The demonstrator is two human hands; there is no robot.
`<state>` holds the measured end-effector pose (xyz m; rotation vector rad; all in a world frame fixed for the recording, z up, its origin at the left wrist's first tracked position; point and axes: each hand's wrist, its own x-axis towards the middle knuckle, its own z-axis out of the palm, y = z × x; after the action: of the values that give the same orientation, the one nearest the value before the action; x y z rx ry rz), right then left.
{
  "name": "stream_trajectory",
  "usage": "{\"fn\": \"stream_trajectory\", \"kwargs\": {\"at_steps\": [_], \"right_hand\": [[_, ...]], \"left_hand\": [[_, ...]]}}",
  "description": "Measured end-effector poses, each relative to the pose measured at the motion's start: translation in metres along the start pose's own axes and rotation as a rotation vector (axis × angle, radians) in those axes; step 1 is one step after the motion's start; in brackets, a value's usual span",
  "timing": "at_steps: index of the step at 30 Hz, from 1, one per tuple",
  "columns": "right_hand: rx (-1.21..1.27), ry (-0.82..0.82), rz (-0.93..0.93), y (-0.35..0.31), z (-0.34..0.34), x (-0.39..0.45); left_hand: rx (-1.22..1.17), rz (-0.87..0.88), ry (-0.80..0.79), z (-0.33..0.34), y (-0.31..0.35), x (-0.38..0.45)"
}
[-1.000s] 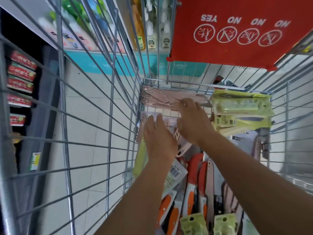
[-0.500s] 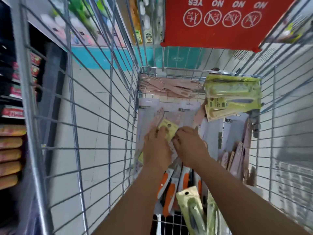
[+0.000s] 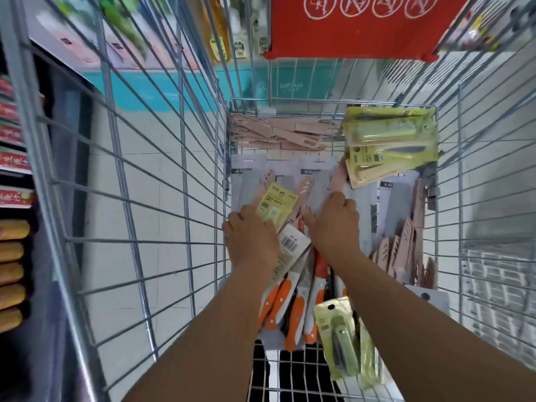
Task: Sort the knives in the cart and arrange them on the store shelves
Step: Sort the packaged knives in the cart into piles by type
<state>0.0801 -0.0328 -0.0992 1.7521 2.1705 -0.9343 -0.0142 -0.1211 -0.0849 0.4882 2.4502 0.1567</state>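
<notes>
Both my hands reach down into the wire cart (image 3: 223, 169). My left hand (image 3: 249, 242) grips a small yellow-green fruit knife pack (image 3: 277, 204), which sticks out past the fingers. My right hand (image 3: 333, 224) has its fingers curled over a grey-carded knife pack (image 3: 319, 184) with a pink knife. A bundle of orange-handled knives (image 3: 293, 300) lies under both wrists. Loose pink knives (image 3: 275, 132) lie at the far end. Green knife packs (image 3: 388, 140) are stacked at the far right corner.
Another green pack (image 3: 336, 338) lies near me. More pink knives (image 3: 403, 248) lean on the right wall. The red child-seat flap (image 3: 348, 27) hangs above the far end. Store shelves with red packets (image 3: 14, 158) stand to the left.
My hands have drawn back from the cart's far end to its middle. The left hand has taken hold of the yellow-green pack, and the right hand has shifted right onto the grey pack.
</notes>
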Motion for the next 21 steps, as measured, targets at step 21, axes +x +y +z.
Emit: {"fn": "stream_trajectory", "kwargs": {"at_steps": [21], "right_hand": [[-0.141, 0.027, 0.072, 0.046, -0.020, 0.009]], "left_hand": [[-0.087, 0.285, 0.085, -0.012, 0.029, -0.009]]}}
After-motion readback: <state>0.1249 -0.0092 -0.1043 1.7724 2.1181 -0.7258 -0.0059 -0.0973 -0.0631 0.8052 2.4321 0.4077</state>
